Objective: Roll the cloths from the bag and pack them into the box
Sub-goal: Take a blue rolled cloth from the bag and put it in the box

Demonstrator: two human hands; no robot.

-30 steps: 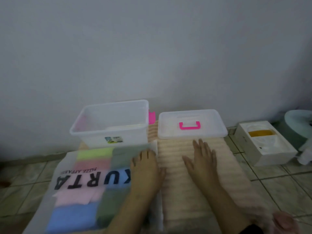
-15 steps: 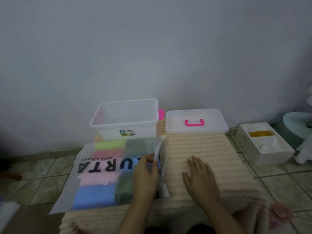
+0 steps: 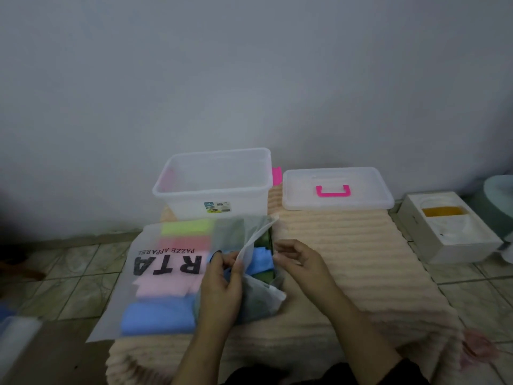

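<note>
A frosted plastic bag with black lettering lies on the left of a ribbed peach mat. Folded cloths in green, pink, blue and dark green show through it. My left hand pinches the bag's upper flap at its open right edge and lifts it. A blue cloth shows in the opening. My right hand is at the opening with fingers curled on the lower edge of the bag. An empty clear plastic box stands behind the bag.
The box's clear lid with a pink handle lies to the right of the box on the mat. A white carton sits on the tiled floor at the right. A grey wall stands close behind everything.
My left hand has taken the bag's flap and raised it, opening the bag. My right hand left the mat and came to the bag's opening. The view shifted right.
</note>
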